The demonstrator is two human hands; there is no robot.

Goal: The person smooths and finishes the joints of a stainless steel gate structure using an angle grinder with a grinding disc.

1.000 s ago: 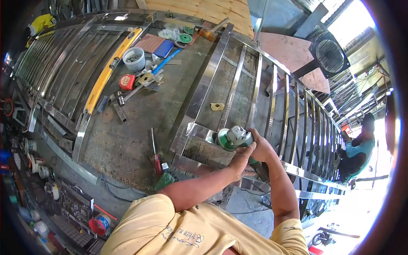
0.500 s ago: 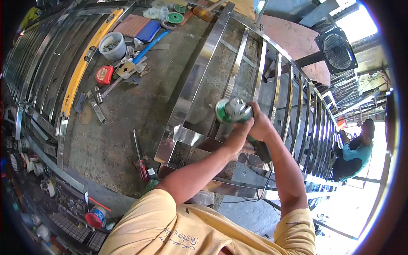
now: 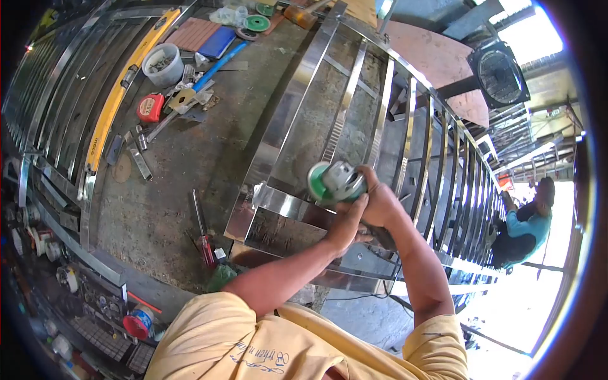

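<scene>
An angle grinder [image 3: 346, 180] with a green disc [image 3: 318, 181] is held over the near end of a shiny metal frame [image 3: 291, 204]. My right hand [image 3: 381, 201] wraps round the grinder's body behind its metal head. Just left of it, my left hand [image 3: 346, 227] is closed on the grinder from below, its fingers partly hidden. The disc sits above the frame's near crossbar, and whether they touch cannot be made out. Long parallel bars [image 3: 347, 95] of the frame run away from my hands.
On the bench [image 3: 158, 215] lie a screwdriver [image 3: 204, 237], red tape measure [image 3: 151, 107], tub of small parts [image 3: 163, 64], yellow level [image 3: 120, 95] and blue-handled tool [image 3: 218, 65]. A fan [image 3: 500, 75] stands back right. Another person [image 3: 525, 228] crouches at the far right.
The grinder and both my hands have moved left and slightly down, nearer the frame's near left corner. The view has shifted slightly.
</scene>
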